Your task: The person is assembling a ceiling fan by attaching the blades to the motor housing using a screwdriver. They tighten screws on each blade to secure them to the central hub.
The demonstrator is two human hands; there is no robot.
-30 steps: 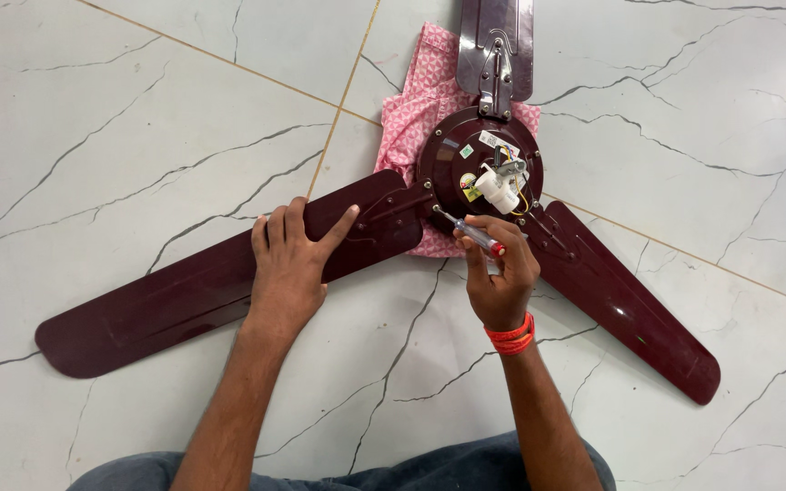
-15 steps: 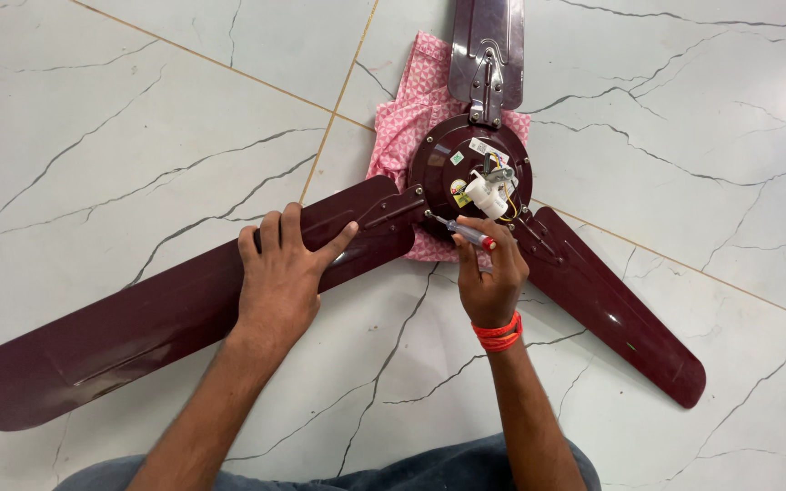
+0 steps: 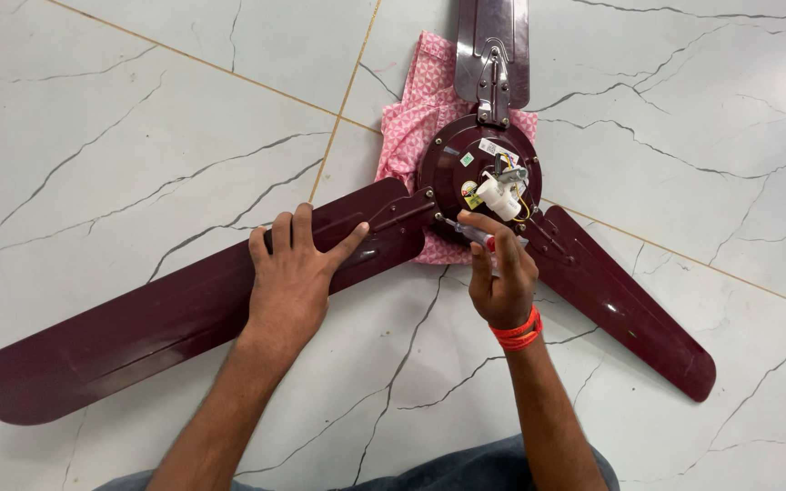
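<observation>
Lying on marble floor (image 3: pixel 138 118) (grey-veined), maroon fan (image 3: pixel 229 300)

Deep glossy maroon on the ceiling fan blades (image 3: pixel 166 314) and on the round motor housing (image 3: pixel 457 168). Silver-grey metal on the blade bracket (image 3: pixel 495 77). White on the plastic connector (image 3: pixel 500 193), with thin yellow wires beside it. Pink with a small white print on the cloth (image 3: pixel 411 123). Red-orange on the wristband (image 3: pixel 518 331). Pale grey-white marble with dark veins and tan grout lines on the floor (image 3: pixel 120 145). Blue-grey denim along the bottom edge.
</observation>
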